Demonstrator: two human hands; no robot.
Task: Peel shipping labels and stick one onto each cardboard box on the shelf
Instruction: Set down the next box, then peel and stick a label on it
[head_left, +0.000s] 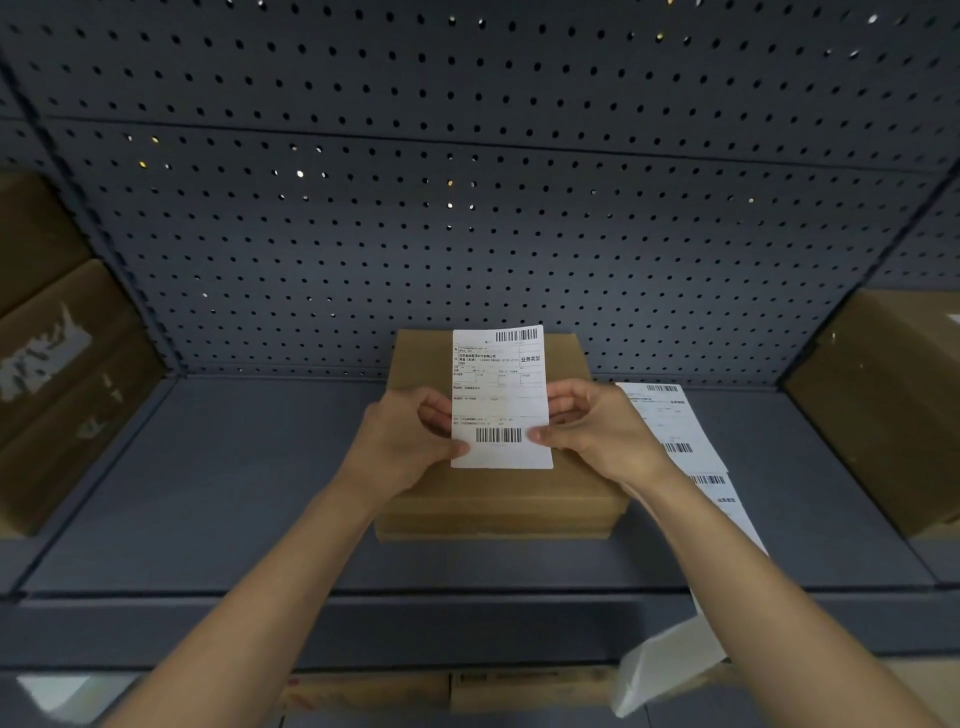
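Grey pegboard (467, 208) backed the bay, w/ a grey shelf (234, 493) under it. Dead centre sat the box (467, 504) I was working on, and I held one label (498, 395) over its top. My L hand (405, 441) pinched the label's 9 o'clock edge low down, thumb on the printed face, fingers curled behind. My R hand (597, 426) did the same at the 3 o'clock edge. So both were clamped on paper, neither free.

The label looked tipped up, its 12 o'clock end reaching the box's far edge. Couldn't tell if its 6 o'clock end touched cardboard yet, nor if the backing was off.

A strip of labels (670, 421) lay at 3 o'clock of the box, trailing off the shelf's front. Stacked boxes (62, 364) stood at 9 o'clock, one w/ torn white scraps on it, and a big box (883, 405) stood at 3 o'clock.

Step in hand, I reckoned: placing the label. To do it well:
- Square the long edges to the box sides before anything sticks, as adhesive likely won't forgive a 2nd try.
- Land one short end first, prob. the 6 o'clock end nearest me.
- Roll the rest down toward 12 o'clock, keeping it taut btwn both pinches.
- Smooth from the middle out to 9 and 3 o'clock to push out air.
- Keep thumbs off the barcodes so they don't crease.
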